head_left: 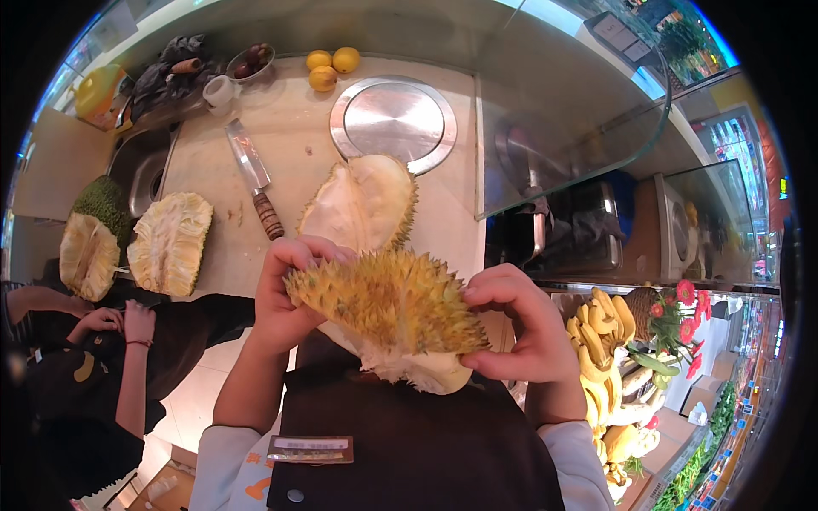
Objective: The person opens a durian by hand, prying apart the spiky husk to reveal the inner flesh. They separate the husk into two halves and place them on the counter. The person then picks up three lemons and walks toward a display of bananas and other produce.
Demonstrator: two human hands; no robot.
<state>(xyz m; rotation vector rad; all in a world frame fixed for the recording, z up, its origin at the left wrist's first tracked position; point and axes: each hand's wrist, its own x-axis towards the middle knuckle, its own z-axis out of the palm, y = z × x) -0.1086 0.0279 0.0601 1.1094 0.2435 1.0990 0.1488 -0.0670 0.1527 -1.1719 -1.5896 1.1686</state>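
Note:
Between my two hands is a spiky yellow-brown piece of durian point(390, 300), its thorny husk facing up and pale inner flesh showing along the lower edge. My left hand point(291, 287) grips its left end. At the right end, my right hand point(521, 329) pinches the rim between thumb and fingers. Just beyond it, an opened durian husk point(361, 204) lies on the counter with its white hollow inside facing up. A knife point(252, 169) with a ridged wooden handle lies to the left of that husk.
A round metal plate point(393, 118) is set in the counter point(287, 115). Yellow fruits point(323, 78) and a bowl of dark fruits point(251, 62) stand behind. Cut jackfruit point(171, 243) lies left, near a sink point(142, 167) and a co-worker's hands point(121, 326). A glass panel point(575, 121) and bananas point(594, 358) are right.

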